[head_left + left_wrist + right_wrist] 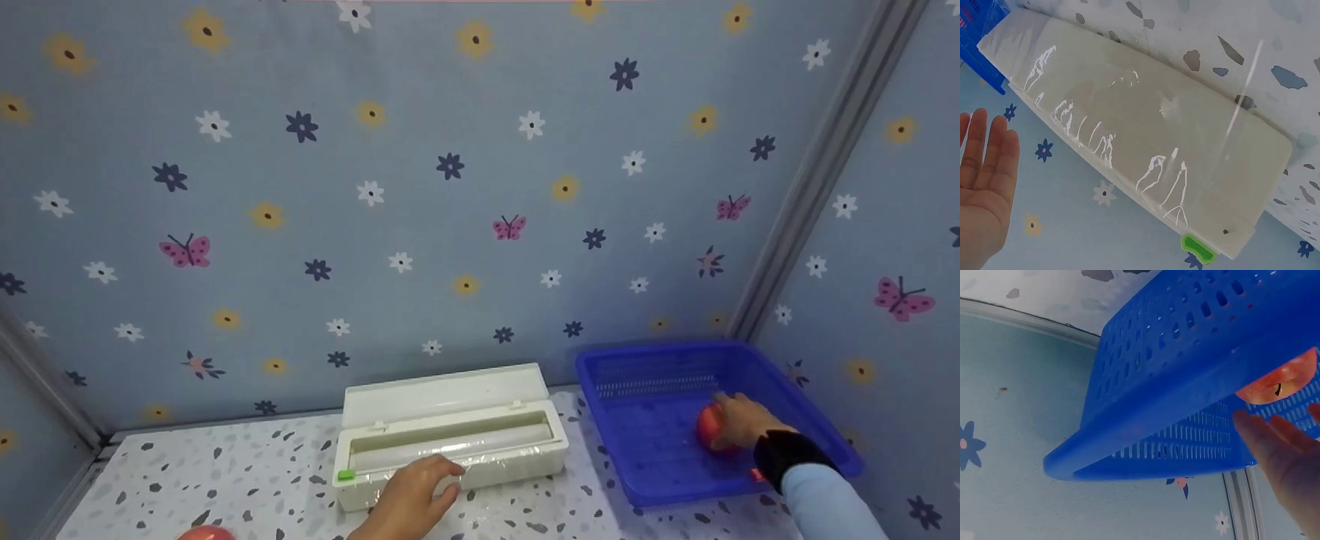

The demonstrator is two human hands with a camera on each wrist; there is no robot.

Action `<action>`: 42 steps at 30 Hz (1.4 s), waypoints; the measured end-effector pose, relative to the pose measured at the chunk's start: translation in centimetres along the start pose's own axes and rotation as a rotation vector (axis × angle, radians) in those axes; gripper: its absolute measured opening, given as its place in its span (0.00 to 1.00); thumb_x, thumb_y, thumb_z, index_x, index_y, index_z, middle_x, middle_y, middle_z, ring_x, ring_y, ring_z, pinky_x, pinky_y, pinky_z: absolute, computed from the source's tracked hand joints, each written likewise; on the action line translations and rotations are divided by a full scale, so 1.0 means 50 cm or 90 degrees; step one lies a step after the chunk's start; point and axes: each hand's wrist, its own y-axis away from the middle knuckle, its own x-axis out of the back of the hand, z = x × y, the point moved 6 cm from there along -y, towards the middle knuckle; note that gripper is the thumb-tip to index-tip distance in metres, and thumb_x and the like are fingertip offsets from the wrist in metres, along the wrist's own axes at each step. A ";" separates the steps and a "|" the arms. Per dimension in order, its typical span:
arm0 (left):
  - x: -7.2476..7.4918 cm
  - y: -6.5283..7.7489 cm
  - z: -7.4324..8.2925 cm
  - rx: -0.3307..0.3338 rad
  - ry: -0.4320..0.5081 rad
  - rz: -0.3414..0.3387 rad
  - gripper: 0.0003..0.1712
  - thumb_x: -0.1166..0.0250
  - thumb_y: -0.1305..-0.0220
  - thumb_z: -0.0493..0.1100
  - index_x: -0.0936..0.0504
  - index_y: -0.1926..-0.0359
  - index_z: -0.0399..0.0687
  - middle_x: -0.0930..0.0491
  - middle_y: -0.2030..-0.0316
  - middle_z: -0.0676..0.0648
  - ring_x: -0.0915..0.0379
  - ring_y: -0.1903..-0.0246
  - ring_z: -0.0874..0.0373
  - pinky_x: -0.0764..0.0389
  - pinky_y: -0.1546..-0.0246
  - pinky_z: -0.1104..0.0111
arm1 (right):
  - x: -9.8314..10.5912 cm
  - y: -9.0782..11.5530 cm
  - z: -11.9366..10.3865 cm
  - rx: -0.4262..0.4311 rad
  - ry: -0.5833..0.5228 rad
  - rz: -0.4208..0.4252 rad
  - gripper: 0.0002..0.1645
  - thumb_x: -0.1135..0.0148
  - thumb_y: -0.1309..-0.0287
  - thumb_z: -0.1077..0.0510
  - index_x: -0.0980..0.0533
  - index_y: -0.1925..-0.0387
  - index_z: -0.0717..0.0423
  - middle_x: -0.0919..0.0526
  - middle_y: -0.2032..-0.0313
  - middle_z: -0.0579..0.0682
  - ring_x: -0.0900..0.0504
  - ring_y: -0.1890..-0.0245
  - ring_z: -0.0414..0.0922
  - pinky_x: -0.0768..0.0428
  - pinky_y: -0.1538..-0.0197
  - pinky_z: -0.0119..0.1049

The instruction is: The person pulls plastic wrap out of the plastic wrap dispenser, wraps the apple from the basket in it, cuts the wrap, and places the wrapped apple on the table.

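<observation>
Right hand (748,424) unclasped, round red apple (709,429) beside it is set in blue plastic basket (652,454); left of unclasped left hand (414,495), rounded red object (206,533) is left outside.

Light blue wall covering (420,232) printed with yellow, white and navy flowers and pink butterflies. White tabletop (247,480) with grey and brownish flecks. Cream box (517,466) with a bright green tab (346,475). Deep blue basket (651,442); red apple (707,427), yellowish around its dark stem (1278,389). Pale blue sleeve (829,499), black wristband (796,456).
</observation>
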 end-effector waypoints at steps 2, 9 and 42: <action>-0.001 0.003 -0.003 0.008 0.010 0.002 0.09 0.41 0.41 0.43 0.20 0.60 0.48 0.19 0.62 0.53 0.23 0.60 0.57 0.22 0.59 0.64 | -0.009 -0.007 0.004 -0.015 -0.014 -0.016 0.52 0.28 0.64 0.56 0.43 0.38 0.68 0.46 0.42 0.80 0.43 0.45 0.76 0.35 0.50 0.66; -0.011 0.015 -0.020 0.033 0.027 -0.012 0.09 0.40 0.42 0.42 0.20 0.60 0.49 0.20 0.63 0.53 0.23 0.60 0.57 0.22 0.59 0.63 | -0.038 -0.034 0.023 -0.033 -0.020 -0.054 0.52 0.27 0.66 0.57 0.41 0.38 0.64 0.45 0.43 0.79 0.43 0.46 0.77 0.32 0.54 0.67; -0.025 0.023 -0.048 0.105 0.023 -0.022 0.08 0.40 0.43 0.42 0.19 0.62 0.49 0.19 0.64 0.52 0.22 0.61 0.56 0.23 0.60 0.63 | 0.003 -0.019 -0.018 0.008 -0.025 0.004 0.46 0.27 0.69 0.61 0.36 0.43 0.64 0.30 0.55 0.70 0.26 0.62 0.62 0.23 0.68 0.54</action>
